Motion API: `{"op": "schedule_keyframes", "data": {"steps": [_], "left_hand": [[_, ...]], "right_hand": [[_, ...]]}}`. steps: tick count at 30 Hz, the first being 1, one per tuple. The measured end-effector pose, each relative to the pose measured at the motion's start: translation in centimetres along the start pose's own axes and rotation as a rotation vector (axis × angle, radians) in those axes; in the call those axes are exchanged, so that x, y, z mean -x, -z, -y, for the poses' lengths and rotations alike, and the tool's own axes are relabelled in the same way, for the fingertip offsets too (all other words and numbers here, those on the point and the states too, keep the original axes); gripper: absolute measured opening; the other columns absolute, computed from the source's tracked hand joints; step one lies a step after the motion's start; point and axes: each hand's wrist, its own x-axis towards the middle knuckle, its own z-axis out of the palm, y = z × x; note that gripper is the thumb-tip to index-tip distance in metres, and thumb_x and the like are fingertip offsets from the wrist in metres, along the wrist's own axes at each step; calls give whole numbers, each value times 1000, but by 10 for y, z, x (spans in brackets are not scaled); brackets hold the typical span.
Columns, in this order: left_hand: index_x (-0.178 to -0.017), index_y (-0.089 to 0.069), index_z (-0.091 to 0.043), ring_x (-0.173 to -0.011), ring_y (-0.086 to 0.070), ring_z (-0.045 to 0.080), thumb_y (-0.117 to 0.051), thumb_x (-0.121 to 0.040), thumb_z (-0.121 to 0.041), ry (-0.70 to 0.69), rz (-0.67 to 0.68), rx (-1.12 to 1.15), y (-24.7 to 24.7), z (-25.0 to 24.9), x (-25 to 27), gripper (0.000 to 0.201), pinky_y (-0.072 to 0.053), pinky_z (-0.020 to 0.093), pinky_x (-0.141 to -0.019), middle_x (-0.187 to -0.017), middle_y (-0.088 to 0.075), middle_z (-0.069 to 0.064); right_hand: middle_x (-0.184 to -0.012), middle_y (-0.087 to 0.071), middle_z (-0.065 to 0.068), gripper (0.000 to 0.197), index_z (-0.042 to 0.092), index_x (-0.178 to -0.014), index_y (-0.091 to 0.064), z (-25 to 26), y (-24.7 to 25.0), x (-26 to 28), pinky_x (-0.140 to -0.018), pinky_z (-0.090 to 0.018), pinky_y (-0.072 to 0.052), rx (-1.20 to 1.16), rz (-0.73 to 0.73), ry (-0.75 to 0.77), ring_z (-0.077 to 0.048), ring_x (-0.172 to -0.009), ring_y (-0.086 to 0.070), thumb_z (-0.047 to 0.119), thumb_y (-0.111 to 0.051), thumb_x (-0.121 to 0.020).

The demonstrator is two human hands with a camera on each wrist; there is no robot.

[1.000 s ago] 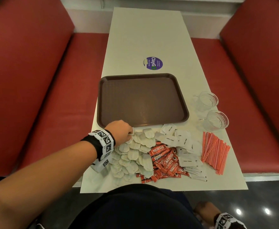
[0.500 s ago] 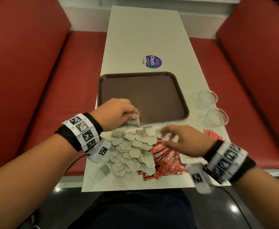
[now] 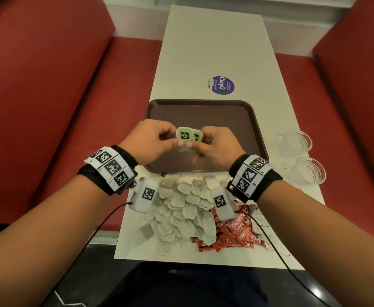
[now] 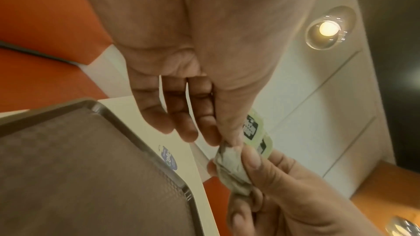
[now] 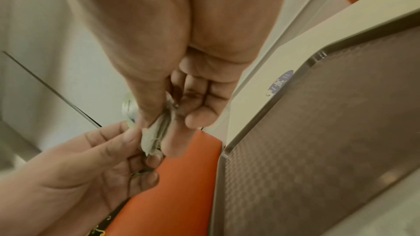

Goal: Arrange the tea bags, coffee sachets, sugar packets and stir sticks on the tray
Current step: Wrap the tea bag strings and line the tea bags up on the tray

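Your brown plastic tray is bare, w/ open white tabletop beyond it. Two clear glass cups crowd its right side; pale tea bag pile blocks the near edge.

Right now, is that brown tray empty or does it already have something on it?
Empty, as far as shows: the tray has bare brown surface. Both hands hold tea bags above it; the part beneath them is hidden.

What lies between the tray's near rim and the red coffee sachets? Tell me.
In the head view, the pile of tea bags covers the table between the tray rim and the coffee sachets; the right wrist hides part.
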Motion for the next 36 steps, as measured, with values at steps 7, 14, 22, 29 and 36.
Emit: {"op": "schedule_keyframes", "data": {"steps": [7, 14, 22, 29, 36], "left_hand": [[-90, -76, -17, -74, -64, 12, -80, -82, -32, 238, -202, -67, 16, 42, -55, 18, -53, 29, -72, -87, -74, 0], [-89, -70, -24, -84, -65, 12, -87, -73, -29, 526, -278, -254, 37, 94, -122, 24, -48, 26, -74, -94, -72, -5], [-96, -74, -16, -91, -72, 22, -86, -73, -35, 663, -150, -366, 19, 122, -159, 32, -58, 37, -88, -96, -76, 3], [-96, -70, -7, -92, -70, 29, -80, -81, -30, 604, -214, -453, 11, 129, -167, 30, -58, 41, -85, -97, -73, 11], [-100, -76, -22, -109, -61, 27, -78, -84, -33, 485, 11, -648, 2, 125, -168, 19, -49, 32, -83, -115, -68, 2]], "right_hand": [[-70, -66, 5, 24, 13, -74, -60, -53, 19, -15, -57, -20, -48, 281, 53, -147, -6, -64, -66, 23, -68, -94], [-72, -63, -1, 29, 18, -74, -58, -89, 32, -14, -56, -30, -47, 610, 212, -270, -15, -63, -61, 38, -66, -93], [-65, -55, 7, 31, 27, -68, -52, -93, 27, -11, -53, -22, -34, 612, 269, -252, -7, -58, -52, 39, -66, -93], [-79, -71, 0, 21, 19, -86, -64, -100, 30, -13, -65, -32, -58, 514, 270, -267, -16, -70, -71, 39, -66, -93], [-91, -73, -1, 19, 17, -102, -67, -98, 32, -18, -70, -32, -61, 465, 284, -287, -14, -72, -73, 34, -61, -97]]}}
